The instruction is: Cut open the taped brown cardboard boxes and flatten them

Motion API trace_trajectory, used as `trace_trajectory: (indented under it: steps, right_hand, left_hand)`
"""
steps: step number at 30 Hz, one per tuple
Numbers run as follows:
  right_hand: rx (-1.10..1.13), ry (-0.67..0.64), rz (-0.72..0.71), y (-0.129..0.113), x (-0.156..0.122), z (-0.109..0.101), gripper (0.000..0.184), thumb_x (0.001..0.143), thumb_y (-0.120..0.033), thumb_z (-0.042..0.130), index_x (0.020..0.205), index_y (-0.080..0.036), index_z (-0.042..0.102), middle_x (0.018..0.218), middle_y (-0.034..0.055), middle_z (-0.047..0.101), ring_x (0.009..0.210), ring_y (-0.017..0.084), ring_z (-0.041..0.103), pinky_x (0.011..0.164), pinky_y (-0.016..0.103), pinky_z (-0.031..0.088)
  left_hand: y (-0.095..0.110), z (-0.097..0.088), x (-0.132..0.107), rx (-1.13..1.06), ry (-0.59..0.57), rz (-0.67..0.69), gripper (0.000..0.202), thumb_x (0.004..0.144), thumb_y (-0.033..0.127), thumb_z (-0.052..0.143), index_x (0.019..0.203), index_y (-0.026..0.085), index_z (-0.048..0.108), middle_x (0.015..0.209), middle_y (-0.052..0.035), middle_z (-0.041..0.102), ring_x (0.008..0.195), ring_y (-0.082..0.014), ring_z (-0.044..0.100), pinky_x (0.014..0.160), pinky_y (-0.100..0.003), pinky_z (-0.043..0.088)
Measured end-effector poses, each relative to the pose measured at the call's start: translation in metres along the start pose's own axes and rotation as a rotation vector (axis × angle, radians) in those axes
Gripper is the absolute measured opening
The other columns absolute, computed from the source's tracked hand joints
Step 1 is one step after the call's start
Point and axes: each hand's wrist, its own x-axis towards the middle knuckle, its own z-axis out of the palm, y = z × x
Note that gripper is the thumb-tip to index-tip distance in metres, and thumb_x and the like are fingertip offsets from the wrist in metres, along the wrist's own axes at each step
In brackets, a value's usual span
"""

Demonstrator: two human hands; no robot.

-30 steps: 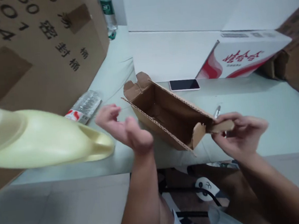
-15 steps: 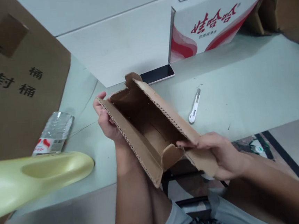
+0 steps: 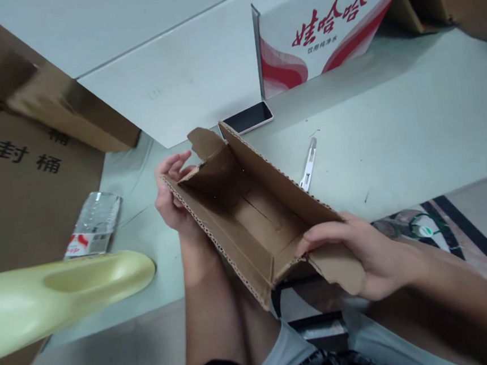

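Note:
A small open cardboard box (image 3: pixel 255 215) is held up between my hands, tilted so that its creased bottom shows. My left hand (image 3: pixel 174 197) grips its far left corner, fingers curled around the outside of the wall. At the near right end my right hand (image 3: pixel 360 252) holds the box, thumb over the rim beside an outward-folded flap. Another flap stands out at the far end. Just beyond the box, a white utility knife (image 3: pixel 309 165) lies on the table, its lower end hidden by the box wall. The inside of the box looks bare.
A phone (image 3: pixel 250 118) lies before white cartons (image 3: pixel 192 84). At the left stand a large brown carton (image 3: pixel 19 208) and a blurred smaller brown box (image 3: pixel 88 113). A clear bottle (image 3: pixel 95 221) and a pale yellow smooth object (image 3: pixel 77 285) are nearer. The table's front edge (image 3: pixel 474 188) runs right.
The box has turned so its inside shows more, and the end flaps have swung outward. A smaller brown box now covers part of the large carton at the left. The view has shifted slightly.

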Motion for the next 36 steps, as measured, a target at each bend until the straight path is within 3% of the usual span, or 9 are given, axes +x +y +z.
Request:
trace_trajectory:
  steps: [3, 8, 13, 19, 22, 25, 28, 32, 36]
  right_hand:
    - [0.046, 0.046, -0.086, 0.001, 0.002, -0.002, 0.067, 0.084, -0.021, 0.056, 0.150, -0.024, 0.042, 0.104, 0.0046, 0.077, 0.079, 0.016, 0.074, 0.066, 0.026, 0.057]
    - [-0.002, 0.085, -0.158, 0.001, 0.008, -0.009, 0.021, 0.095, -0.025, 0.055, 0.109, -0.022, 0.070, 0.111, 0.0094, 0.073, 0.093, 0.016, 0.073, 0.071, 0.024, 0.059]
    - [-0.007, 0.120, -0.109, 0.002, 0.008, -0.014, 0.017, 0.096, -0.030, 0.058, 0.107, -0.023, 0.068, 0.128, 0.0136, 0.070, 0.102, 0.019, 0.074, 0.077, 0.027, 0.062]
    - [0.193, 0.397, -0.032, 0.008, 0.005, 0.006, 0.038, 0.093, -0.028, 0.066, 0.126, -0.030, 0.047, 0.114, 0.0100, 0.072, 0.091, 0.021, 0.073, 0.063, 0.029, 0.061]
    - [0.145, 0.526, -0.023, 0.013, 0.007, 0.017, 0.037, 0.096, -0.023, 0.062, 0.128, -0.034, 0.047, 0.122, 0.0074, 0.070, 0.070, 0.014, 0.067, 0.050, 0.024, 0.054]
    - [0.046, 0.640, 0.002, 0.015, 0.011, 0.021, 0.050, 0.094, -0.016, 0.065, 0.135, -0.039, 0.047, 0.137, 0.0061, 0.063, 0.072, 0.012, 0.067, 0.043, 0.020, 0.049]
    - [-0.159, 0.670, -0.007, 0.013, 0.013, 0.019, 0.049, 0.090, -0.018, 0.073, 0.130, -0.039, 0.057, 0.142, 0.0065, 0.059, 0.087, 0.017, 0.069, 0.045, 0.023, 0.051]
    - [-0.372, 0.641, 0.013, 0.012, 0.012, 0.016, 0.029, 0.090, -0.019, 0.072, 0.115, -0.034, 0.067, 0.138, 0.0074, 0.056, 0.077, 0.014, 0.064, 0.047, 0.028, 0.051]
    - [-0.458, 0.860, 0.039, 0.016, 0.012, 0.017, 0.063, 0.082, -0.030, 0.084, 0.136, -0.038, 0.053, 0.138, 0.0082, 0.048, 0.088, 0.019, 0.065, 0.062, 0.037, 0.059]
  left_hand:
    - [0.008, -0.011, -0.003, -0.042, -0.096, -0.062, 0.053, 0.075, 0.063, 0.066, 0.108, 0.023, 0.076, 0.109, -0.0077, 0.079, 0.076, -0.0165, 0.063, 0.076, -0.031, 0.051]
    - [0.018, -0.022, -0.008, 0.014, -0.201, -0.092, 0.055, 0.083, 0.064, 0.059, 0.112, 0.020, 0.077, 0.094, -0.0081, 0.082, 0.085, -0.0233, 0.071, 0.083, -0.038, 0.053]
    - [0.017, -0.027, -0.004, 0.198, -0.252, -0.052, 0.054, 0.079, 0.069, 0.064, 0.100, 0.021, 0.074, 0.078, -0.0066, 0.077, 0.081, -0.0248, 0.071, 0.080, -0.040, 0.054]
    - [0.013, -0.028, -0.006, 0.288, -0.201, -0.052, 0.057, 0.078, 0.071, 0.064, 0.101, 0.019, 0.069, 0.079, -0.0072, 0.075, 0.082, -0.0255, 0.073, 0.083, -0.041, 0.056]
    - [0.012, -0.027, -0.007, 0.282, -0.210, -0.042, 0.054, 0.079, 0.068, 0.065, 0.099, 0.018, 0.070, 0.081, -0.0083, 0.077, 0.081, -0.0243, 0.074, 0.082, -0.039, 0.057]
    - [0.012, -0.027, -0.007, 0.301, -0.220, -0.038, 0.051, 0.081, 0.066, 0.064, 0.098, 0.018, 0.070, 0.082, -0.0078, 0.078, 0.080, -0.0239, 0.075, 0.077, -0.038, 0.058]
    - [0.010, -0.028, -0.007, 0.331, -0.223, -0.002, 0.048, 0.084, 0.065, 0.064, 0.097, 0.019, 0.070, 0.083, -0.0065, 0.078, 0.080, -0.0230, 0.075, 0.074, -0.036, 0.058]
    - [0.006, -0.031, -0.007, 0.381, -0.221, 0.019, 0.044, 0.086, 0.063, 0.068, 0.099, 0.021, 0.070, 0.083, -0.0039, 0.077, 0.077, -0.0195, 0.074, 0.071, -0.031, 0.057]
    - [0.003, -0.034, -0.007, 0.440, -0.218, 0.034, 0.043, 0.086, 0.061, 0.070, 0.103, 0.021, 0.068, 0.085, -0.0032, 0.075, 0.079, -0.0176, 0.072, 0.073, -0.028, 0.056]
